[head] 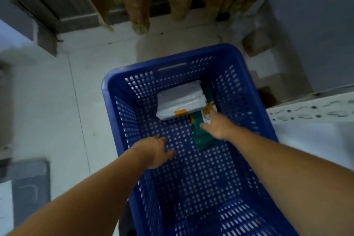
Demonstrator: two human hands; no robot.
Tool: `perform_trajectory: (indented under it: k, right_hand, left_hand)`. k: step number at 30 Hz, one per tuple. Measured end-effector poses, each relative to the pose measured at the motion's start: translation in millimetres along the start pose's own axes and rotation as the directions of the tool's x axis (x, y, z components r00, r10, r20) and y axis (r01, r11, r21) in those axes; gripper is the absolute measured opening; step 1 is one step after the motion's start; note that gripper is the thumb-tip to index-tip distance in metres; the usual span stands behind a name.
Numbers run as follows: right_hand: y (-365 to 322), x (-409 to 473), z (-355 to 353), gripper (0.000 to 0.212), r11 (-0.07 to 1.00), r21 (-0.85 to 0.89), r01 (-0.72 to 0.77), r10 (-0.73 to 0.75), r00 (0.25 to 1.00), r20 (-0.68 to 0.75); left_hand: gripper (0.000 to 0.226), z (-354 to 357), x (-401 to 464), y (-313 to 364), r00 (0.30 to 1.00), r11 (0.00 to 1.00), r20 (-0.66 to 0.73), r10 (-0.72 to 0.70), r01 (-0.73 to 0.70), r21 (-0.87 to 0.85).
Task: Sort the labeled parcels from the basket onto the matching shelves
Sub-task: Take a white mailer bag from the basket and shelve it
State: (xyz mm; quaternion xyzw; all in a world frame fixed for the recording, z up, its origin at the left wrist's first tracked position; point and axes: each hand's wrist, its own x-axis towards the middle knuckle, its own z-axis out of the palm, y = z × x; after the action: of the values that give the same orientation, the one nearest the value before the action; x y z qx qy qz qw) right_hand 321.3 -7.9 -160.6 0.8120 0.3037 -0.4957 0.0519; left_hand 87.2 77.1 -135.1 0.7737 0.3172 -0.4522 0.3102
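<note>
Dim bluish light, blurred, edge-warped.

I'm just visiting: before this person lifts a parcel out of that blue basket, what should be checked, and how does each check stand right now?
1. Parcels left in the blue basket: ok, a white parcel and a green parcel lie at its far end.
2. Right hand at a parcel: ok, it is over the green parcel.
3. Firm grip on it: cannot tell, the fingertips are blurred.
4. Left hand free: ok, it holds nothing.
5. Labels readable: not ok, the orange tags are too blurred.
6. Matching shelf known: cannot tell; only a white shelf edge shows.
</note>
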Motion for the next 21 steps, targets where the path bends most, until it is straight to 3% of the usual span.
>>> perform_trajectory:
  k: [3, 6, 9, 12, 18, 21]
  right_hand:
    - [-10, 51, 5, 0.09, 0.996, 0.093, 0.008, 0.009, 0.983, -0.181]
    - [-19, 74, 15, 0.098, 0.99, 0.092, 0.103, -0.079, 0.97, -0.231]
    - [-24, 66, 31, 0.077, 0.999, -0.042, 0.026, -0.038, 0.941, -0.335]
    - [-25, 45, 47, 0.051, 0.985, -0.17, 0.032, -0.092, 0.927, -0.363]
    - [-28, -18, 40, 0.046, 0.959, -0.222, 0.175, -0.237, 0.927, -0.291]
    - [-18, -59, 23, 0.029, 0.967, -0.142, 0.213, -0.248, 0.917, -0.312]
  left_hand:
    - [0.076, 19, 10, -5, 1.0, 0.993, 0.023, -0.006, 0.004, 0.118]
    - [0.071, 28, 14, -3, 0.999, 0.985, 0.038, 0.008, -0.015, 0.173]
    - [0.07, 27, 15, -3, 0.999, 0.984, 0.045, -0.024, 0.016, 0.179]
    - [0.067, 19, 6, 1, 1.0, 0.993, 0.015, -0.015, 0.014, 0.118]
    - [0.058, -1, -22, 4, 0.998, 0.999, -0.057, -0.024, 0.022, -0.04]
    - [0.054, -11, -41, 5, 0.994, 0.987, -0.102, -0.033, 0.016, -0.161]
